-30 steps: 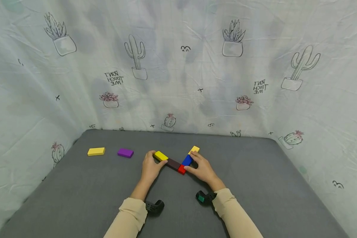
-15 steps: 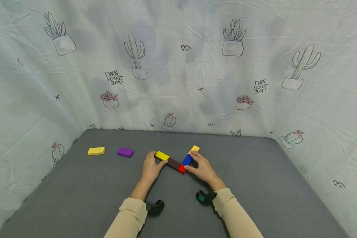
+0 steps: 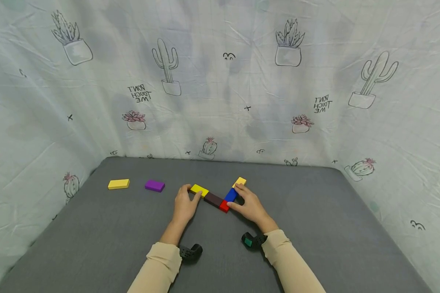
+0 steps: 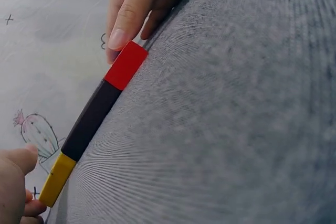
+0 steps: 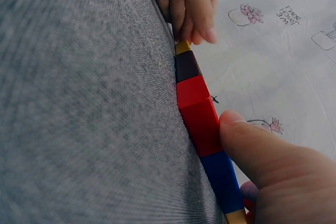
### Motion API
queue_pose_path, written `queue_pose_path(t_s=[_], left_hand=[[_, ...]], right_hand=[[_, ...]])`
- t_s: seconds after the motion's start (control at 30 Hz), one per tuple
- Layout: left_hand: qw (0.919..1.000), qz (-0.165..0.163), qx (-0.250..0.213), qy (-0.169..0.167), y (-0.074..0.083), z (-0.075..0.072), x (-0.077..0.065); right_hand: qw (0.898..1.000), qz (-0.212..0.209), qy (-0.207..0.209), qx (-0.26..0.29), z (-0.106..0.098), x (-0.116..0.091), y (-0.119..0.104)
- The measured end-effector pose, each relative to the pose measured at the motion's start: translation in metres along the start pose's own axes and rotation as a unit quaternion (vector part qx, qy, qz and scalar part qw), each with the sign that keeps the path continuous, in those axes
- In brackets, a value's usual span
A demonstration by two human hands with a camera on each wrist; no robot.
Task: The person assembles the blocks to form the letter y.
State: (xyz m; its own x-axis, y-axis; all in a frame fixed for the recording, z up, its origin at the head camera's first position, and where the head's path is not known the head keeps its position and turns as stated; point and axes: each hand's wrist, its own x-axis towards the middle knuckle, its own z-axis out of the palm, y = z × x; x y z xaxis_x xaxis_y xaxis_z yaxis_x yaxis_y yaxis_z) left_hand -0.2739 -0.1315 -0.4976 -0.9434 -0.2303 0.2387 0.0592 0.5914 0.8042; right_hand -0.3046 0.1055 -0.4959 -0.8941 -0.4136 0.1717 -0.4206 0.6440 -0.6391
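Toy blocks form a bent row on the table in the head view. A yellow block [image 3: 199, 190] is at its left end, then a dark brown block [image 3: 213, 199] and a red block [image 3: 224, 206]. From the red one, a blue block [image 3: 231, 195] and a second yellow block [image 3: 239, 182] run up to the right. My left hand [image 3: 184, 206] touches the left yellow block's end with its fingertips; its thumb [image 4: 23, 158] stands off the block. My right hand [image 3: 251, 206] holds the other arm steady, thumb at the red block, fingers bent about the blue one, partly hidden.
A loose yellow block [image 3: 119, 184] and a purple block [image 3: 155, 186] lie at the back left of the grey table [image 3: 220, 260]. Behind it hangs a pale curtain [image 3: 220, 89] printed with cacti. A black wrist device [image 3: 191, 253] sits on each wrist.
My left thumb has come away from the left yellow block, which had shifted slightly right into line with the brown one. The right hand stays in place; the head view has tilted slightly.
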Motion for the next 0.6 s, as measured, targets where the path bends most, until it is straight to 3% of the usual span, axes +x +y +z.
queue_pose_path(t_s=[0.2, 0.6], left_hand=[[0.9994, -0.001, -0.031, 0.016, -0.004, -0.003, 0.001], [0.996, -0.036, -0.062, 0.054, -0.011, -0.017, 0.002]], right_hand=[[1.0, 0.002, 0.0, -0.001, 0.0, 0.001, 0.0], [1.0, -0.003, -0.001, 0.005, 0.0, 0.001, 0.001]])
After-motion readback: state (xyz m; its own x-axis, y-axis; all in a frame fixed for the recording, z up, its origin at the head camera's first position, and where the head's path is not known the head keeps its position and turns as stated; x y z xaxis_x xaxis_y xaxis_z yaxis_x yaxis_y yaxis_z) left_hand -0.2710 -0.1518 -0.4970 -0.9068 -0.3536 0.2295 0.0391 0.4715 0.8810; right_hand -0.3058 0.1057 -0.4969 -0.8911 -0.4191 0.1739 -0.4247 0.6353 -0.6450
